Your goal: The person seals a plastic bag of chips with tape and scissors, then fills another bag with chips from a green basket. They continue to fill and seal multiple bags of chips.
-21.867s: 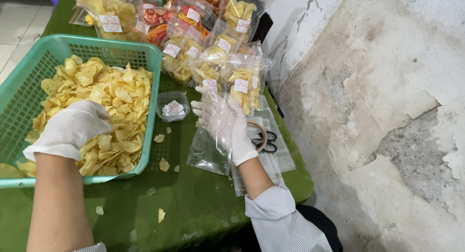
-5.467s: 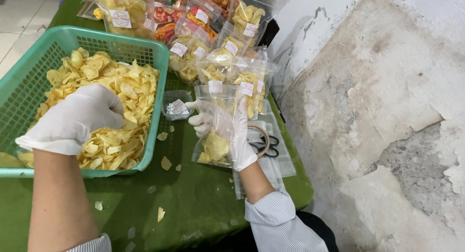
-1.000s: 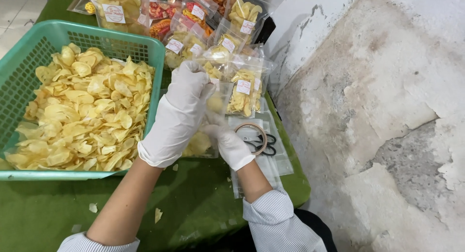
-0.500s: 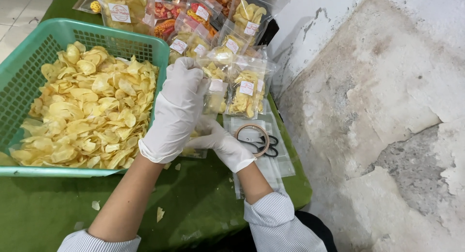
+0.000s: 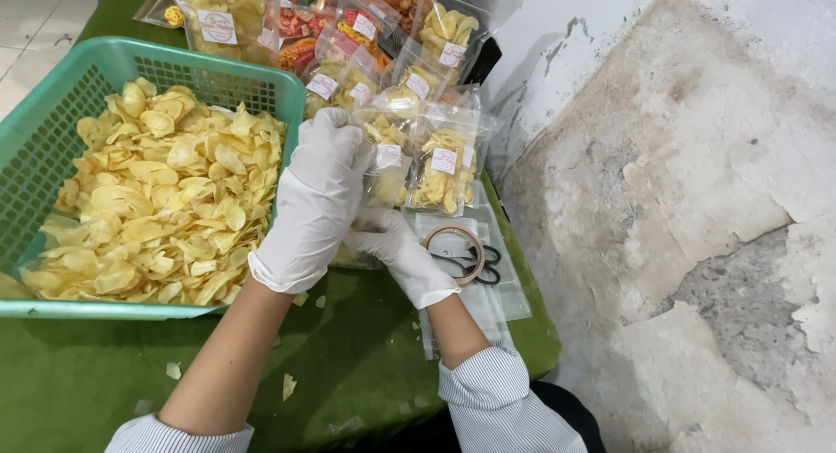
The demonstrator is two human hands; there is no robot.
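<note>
Both my hands wear white gloves. My left hand (image 5: 318,200) reaches across to a clear plastic bag (image 5: 385,170) partly filled with yellow chips and closes on its top. My right hand (image 5: 396,248) holds the same bag from below, largely hidden under the left hand. A green plastic basket (image 5: 52,126) heaped with yellow chips (image 5: 165,200) stands just left of my hands.
Several filled, labelled chip bags (image 5: 440,161) lie behind my hands toward the far table end. A tape roll (image 5: 453,253) and black scissors (image 5: 483,266) rest on empty bags at right. Crumbs dot the green tablecloth (image 5: 348,366). A cracked wall (image 5: 679,200) borders the right side.
My left hand left the basket and crossed to the bag. Over the last second both hands stayed on the bag with only slight shifts.
</note>
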